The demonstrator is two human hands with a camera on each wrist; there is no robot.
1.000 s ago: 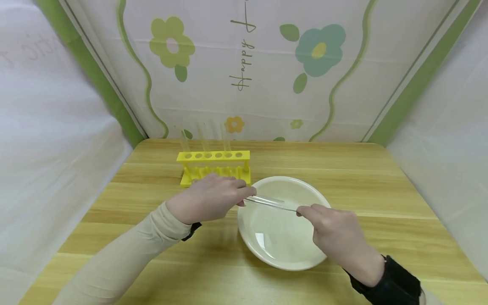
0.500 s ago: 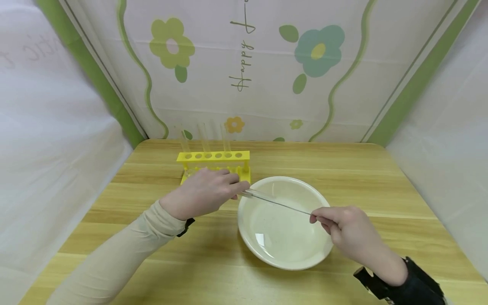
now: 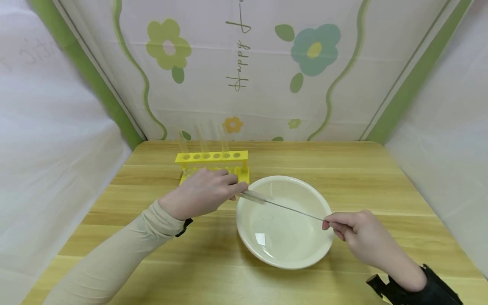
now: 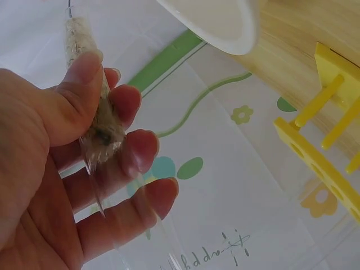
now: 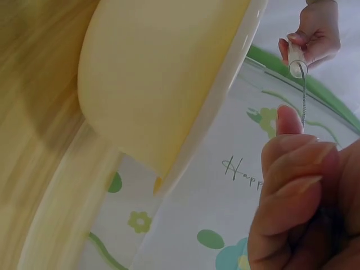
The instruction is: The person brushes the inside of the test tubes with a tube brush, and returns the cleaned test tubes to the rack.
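Observation:
My left hand grips a clear glass test tube held nearly level, its mouth pointing right over the white basin. Inside the tube are the pale bristles of a test tube brush, seen through the glass between thumb and fingers in the left wrist view. The brush's thin twisted wire comes out of the mouth. At the basin's right rim, my right hand pinches that wire between thumb and fingertips. In the right wrist view the wire runs from the tube mouth down behind the right fingers.
A yellow test tube rack stands behind the left hand, partly hidden by it. Three clear test tubes stand in its holes. Beneath everything is a wooden table. Patterned white cloth hangs at the back, with plain cloth along both sides.
My right hand has drawn away to the right and slightly down, so more wire shows outside the tube. The left hand, still holding the tube, has shifted slightly left.

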